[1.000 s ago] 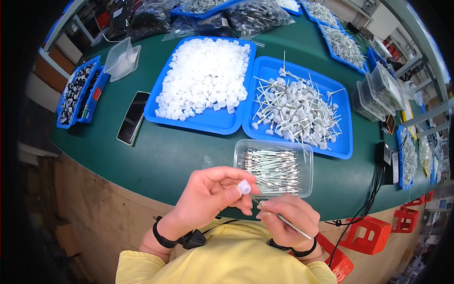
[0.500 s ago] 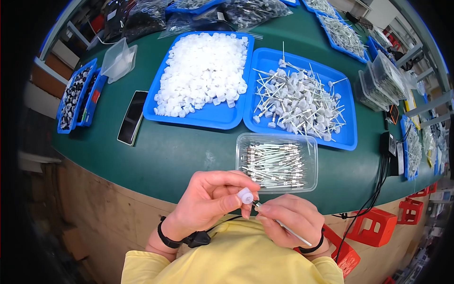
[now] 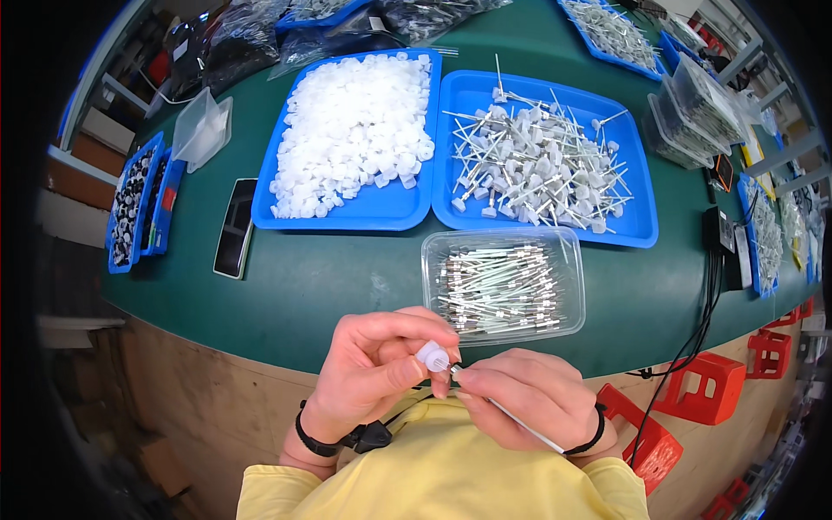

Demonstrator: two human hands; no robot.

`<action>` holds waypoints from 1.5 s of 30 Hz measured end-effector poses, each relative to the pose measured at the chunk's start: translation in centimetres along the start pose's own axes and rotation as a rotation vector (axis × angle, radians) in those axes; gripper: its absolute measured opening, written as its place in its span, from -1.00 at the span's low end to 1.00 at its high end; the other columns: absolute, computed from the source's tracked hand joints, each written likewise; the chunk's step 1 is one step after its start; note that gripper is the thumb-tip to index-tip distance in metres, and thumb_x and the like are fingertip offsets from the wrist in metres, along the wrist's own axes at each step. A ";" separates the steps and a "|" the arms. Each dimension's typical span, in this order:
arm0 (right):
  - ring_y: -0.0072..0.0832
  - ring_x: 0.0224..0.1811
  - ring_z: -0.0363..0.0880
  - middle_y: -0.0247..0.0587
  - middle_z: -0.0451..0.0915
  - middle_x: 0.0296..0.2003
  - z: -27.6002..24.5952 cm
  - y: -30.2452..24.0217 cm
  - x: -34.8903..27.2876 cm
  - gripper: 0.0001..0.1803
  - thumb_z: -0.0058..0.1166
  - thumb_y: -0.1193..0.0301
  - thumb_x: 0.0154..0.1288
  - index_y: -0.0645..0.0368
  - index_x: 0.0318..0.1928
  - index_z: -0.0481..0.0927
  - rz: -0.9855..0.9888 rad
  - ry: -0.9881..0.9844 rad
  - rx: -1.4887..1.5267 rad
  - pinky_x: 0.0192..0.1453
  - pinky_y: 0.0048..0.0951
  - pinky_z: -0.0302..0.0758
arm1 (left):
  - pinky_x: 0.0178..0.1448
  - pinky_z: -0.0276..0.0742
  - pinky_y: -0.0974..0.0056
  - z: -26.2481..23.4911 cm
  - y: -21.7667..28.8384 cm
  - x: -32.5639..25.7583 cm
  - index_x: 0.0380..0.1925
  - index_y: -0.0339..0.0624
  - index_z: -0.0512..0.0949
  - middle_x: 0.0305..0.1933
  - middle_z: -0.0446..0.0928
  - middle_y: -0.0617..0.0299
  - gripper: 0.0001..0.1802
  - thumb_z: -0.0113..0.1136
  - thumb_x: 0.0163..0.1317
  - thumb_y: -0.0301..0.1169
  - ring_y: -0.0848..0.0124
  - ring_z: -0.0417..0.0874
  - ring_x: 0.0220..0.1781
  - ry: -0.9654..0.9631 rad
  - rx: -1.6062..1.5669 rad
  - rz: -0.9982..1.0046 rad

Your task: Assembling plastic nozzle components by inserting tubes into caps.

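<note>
My left hand [image 3: 374, 362] pinches a small translucent white plastic cap [image 3: 432, 356] between thumb and fingers, its open end turned toward my right hand. My right hand [image 3: 530, 397] is closed on a thin pale rod [image 3: 523, 422] with a metal tip. That tip is close beside the cap; whether they touch I cannot tell. Just beyond both hands stands a clear plastic box [image 3: 572, 324] holding many similar metal-ended rods [image 3: 498, 290].
Behind the box, one blue tray [image 3: 381, 218] holds loose white caps [image 3: 351, 130]; another blue tray [image 3: 637, 227] holds capped rods [image 3: 546, 165]. A phone [image 3: 234, 230] lies left on the green table [image 3: 338, 269]. Black cables [image 3: 693, 325] hang over the right edge near red stools [image 3: 706, 386].
The view has shifted slightly, so the trays sit higher in the picture. Both hands appear a little further left, keeping their grips; the cap's open end has turned slightly.
</note>
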State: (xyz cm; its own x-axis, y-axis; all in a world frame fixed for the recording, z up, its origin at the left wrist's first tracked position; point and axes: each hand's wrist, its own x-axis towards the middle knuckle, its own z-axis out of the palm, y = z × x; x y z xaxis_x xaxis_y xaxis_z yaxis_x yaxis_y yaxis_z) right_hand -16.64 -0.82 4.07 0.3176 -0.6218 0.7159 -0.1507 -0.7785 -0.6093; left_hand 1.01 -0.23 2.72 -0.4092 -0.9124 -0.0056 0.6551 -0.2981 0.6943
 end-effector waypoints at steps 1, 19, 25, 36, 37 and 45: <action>-0.38 -0.57 0.52 -0.09 0.53 -0.49 0.1 0.0 0.0 -0.68 0.19 0.73 -0.18 0.46 -0.29 0.51 -0.006 0.014 -0.003 -0.56 -0.53 0.49 | -0.24 0.52 0.30 -0.1 0.0 0.0 -0.14 -0.51 0.44 -0.18 0.43 -0.05 -0.70 0.11 0.15 -0.52 0.33 0.54 -0.29 0.002 0.003 0.000; -0.43 -0.63 0.46 -0.07 0.49 -0.52 -0.2 -0.2 0.3 -0.75 0.15 0.71 -0.14 0.48 -0.34 0.47 0.052 -0.050 -0.096 -0.65 -0.57 0.38 | -0.27 0.56 0.36 -0.7 -0.3 0.2 -0.16 -0.49 0.48 -0.17 0.44 -0.07 -0.74 0.09 0.12 -0.59 0.33 0.54 -0.25 0.036 0.358 0.165; -0.40 -0.61 0.49 -0.06 0.50 -0.52 0.3 -0.4 0.5 -0.74 0.13 0.72 -0.14 0.49 -0.32 0.48 0.050 -0.019 -0.088 -0.62 -0.55 0.43 | -0.25 0.55 0.34 -1.0 -0.9 0.2 -0.14 -0.48 0.47 -0.17 0.44 -0.06 -0.71 0.11 0.12 -0.58 0.32 0.54 -0.27 0.032 0.091 0.093; -0.49 -0.67 0.43 -0.07 0.48 -0.54 1.0 -0.2 0.3 -0.74 0.08 0.69 -0.12 0.52 -0.31 0.47 -0.094 0.017 -0.206 -0.72 -0.61 0.31 | -0.23 0.54 0.34 -0.7 -1.4 0.2 -0.14 -0.46 0.47 -0.15 0.43 -0.07 -0.70 0.14 0.10 -0.56 0.33 0.54 -0.26 0.027 0.012 0.208; -0.49 -0.68 0.42 -0.07 0.48 -0.54 1.0 -0.2 0.3 -0.74 0.08 0.69 -0.12 0.52 -0.31 0.47 -0.095 0.021 -0.206 -0.72 -0.61 0.30 | -0.23 0.54 0.34 -0.6 -1.4 0.2 -0.14 -0.46 0.47 -0.15 0.43 -0.07 -0.70 0.15 0.10 -0.56 0.33 0.54 -0.27 0.029 0.017 0.217; -0.40 -0.60 0.47 -0.06 0.50 -0.50 0.7 -0.2 0.6 -0.73 0.11 0.73 -0.15 0.51 -0.31 0.47 0.041 -0.027 -0.044 -0.61 -0.53 0.43 | -0.30 0.54 0.36 -1.1 -1.0 0.3 -0.14 -0.49 0.47 -0.18 0.44 -0.05 -0.69 0.15 0.12 -0.52 0.35 0.55 -0.34 0.027 0.082 0.144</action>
State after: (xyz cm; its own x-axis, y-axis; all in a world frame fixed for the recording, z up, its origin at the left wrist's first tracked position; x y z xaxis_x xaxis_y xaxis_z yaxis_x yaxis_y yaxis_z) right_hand -15.78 -1.02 4.40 0.3355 -0.6508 0.6811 -0.2046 -0.7561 -0.6217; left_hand 0.92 -0.53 1.26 -0.2974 -0.9514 0.0795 0.6515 -0.1414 0.7454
